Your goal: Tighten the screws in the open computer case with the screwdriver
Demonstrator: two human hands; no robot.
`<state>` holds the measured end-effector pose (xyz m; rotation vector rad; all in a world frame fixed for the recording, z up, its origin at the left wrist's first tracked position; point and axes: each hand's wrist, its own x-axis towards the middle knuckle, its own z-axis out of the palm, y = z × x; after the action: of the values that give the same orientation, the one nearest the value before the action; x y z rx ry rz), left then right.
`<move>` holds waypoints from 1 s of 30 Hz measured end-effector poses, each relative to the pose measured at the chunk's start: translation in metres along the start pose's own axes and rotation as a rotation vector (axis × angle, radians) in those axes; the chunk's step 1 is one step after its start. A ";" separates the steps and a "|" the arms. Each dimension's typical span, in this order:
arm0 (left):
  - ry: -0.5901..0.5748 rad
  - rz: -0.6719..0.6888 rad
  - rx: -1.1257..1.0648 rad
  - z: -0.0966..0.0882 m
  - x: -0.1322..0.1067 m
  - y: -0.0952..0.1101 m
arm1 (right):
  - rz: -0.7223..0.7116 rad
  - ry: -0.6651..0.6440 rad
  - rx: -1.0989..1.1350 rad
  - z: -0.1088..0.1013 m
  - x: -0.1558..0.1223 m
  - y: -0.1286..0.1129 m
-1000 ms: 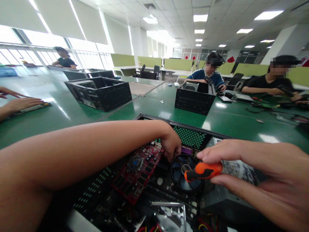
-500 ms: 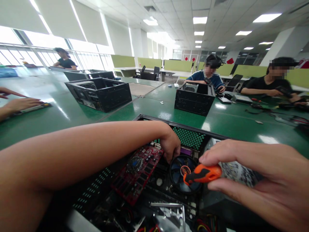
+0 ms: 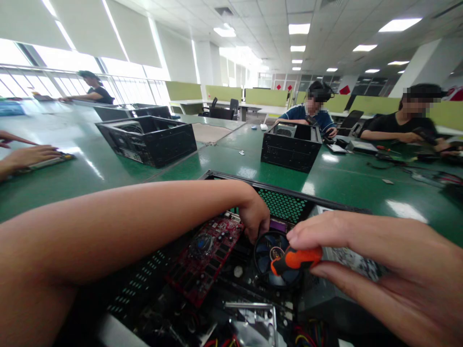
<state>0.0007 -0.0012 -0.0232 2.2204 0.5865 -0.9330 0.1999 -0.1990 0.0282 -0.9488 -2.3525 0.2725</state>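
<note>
In front of me lies an opened computer case (image 3: 318, 198) with its insides exposed. My right hand (image 3: 376, 260) pinches the orange and black handle of a screwdriver (image 3: 302, 259) between thumb and fingers, over the round black CPU fan (image 3: 269, 250). The screwdriver's shaft is hidden. My left hand (image 3: 255, 217) reaches down at the fan's upper left edge, fingers curled; the fingertips are out of sight, so what they hold cannot be seen. Left of the fan, a red graphics card (image 3: 213, 255) sits tilted under my left forearm.
Two more black cases, one left (image 3: 155, 144) and one right (image 3: 289, 149), stand on the green table (image 3: 220, 164). Another person's hand (image 3: 36, 156) rests at the left edge. People sit across the table. Metal brackets (image 3: 253, 313) and coloured wires (image 3: 307, 337) lie low in my case.
The screwdriver handle in my right hand has turned and shifted slightly left, with the fingers rolled over it. My left hand stays where it was.
</note>
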 end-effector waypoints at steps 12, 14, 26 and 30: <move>0.025 -0.073 0.046 -0.002 -0.009 0.017 | 0.150 0.218 -0.181 -0.030 -0.003 0.027; 0.039 -0.077 0.053 -0.002 -0.009 0.018 | 0.153 0.231 -0.216 -0.032 0.000 0.034; 0.013 -0.091 0.087 -0.003 -0.008 0.019 | 0.162 0.211 -0.170 -0.018 0.011 0.050; -0.004 -0.093 0.087 -0.002 -0.005 0.018 | 0.170 0.187 -0.129 -0.016 0.012 0.047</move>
<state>0.0088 -0.0127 -0.0115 2.2847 0.6634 -1.0274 0.2290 -0.1569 0.0283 -1.1857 -2.1421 0.0938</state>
